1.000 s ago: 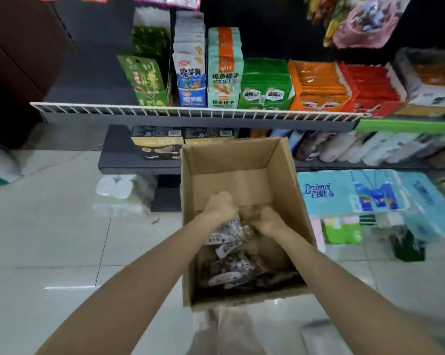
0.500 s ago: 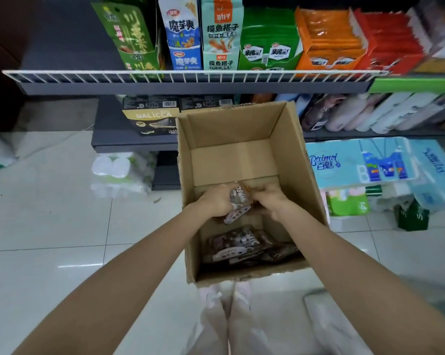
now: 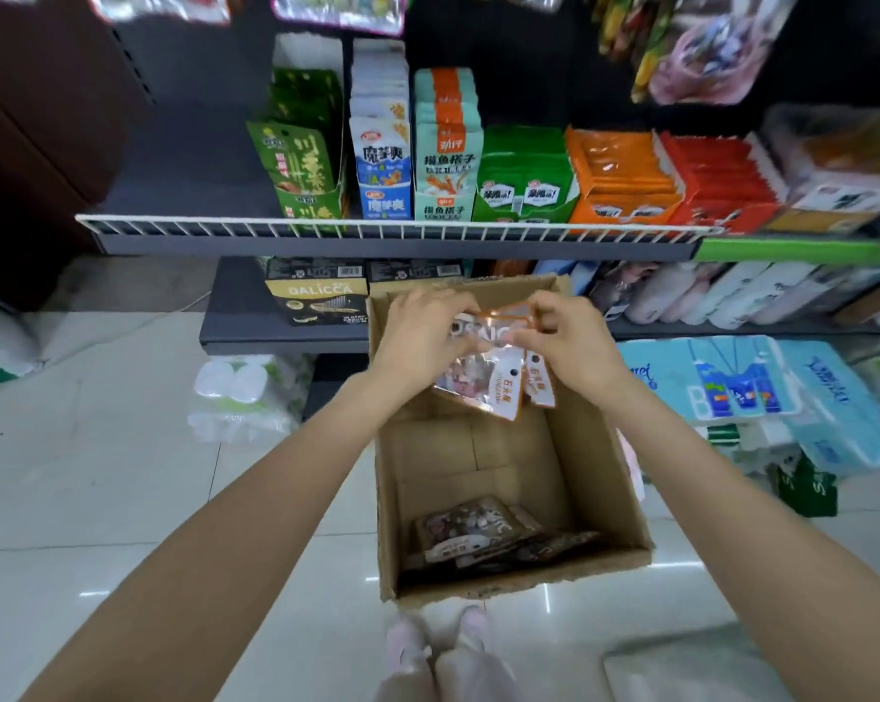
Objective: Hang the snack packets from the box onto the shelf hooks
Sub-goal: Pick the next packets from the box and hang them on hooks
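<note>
1. Step in hand, as I judge it: packets are lifted out of the box (image 3: 595, 478), not yet hung.
2. Left hand (image 3: 417, 336) and right hand (image 3: 574, 342) both have fingers curled, pinching the top edge of the snack packets (image 3: 483, 382), which dangle below the fingers.
3. More packets (image 3: 478, 537) lie far beneath, on the box bottom.
4. Next move likely calls for raising the packets' top edge toward a hook; no hook is clearly visible.

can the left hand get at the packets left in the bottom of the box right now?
Probably not yet. The left hand and the right hand both pinch the top of the held packets above the box. The packets in the box lie uncovered, so the way is free once that hand lets go.
</note>
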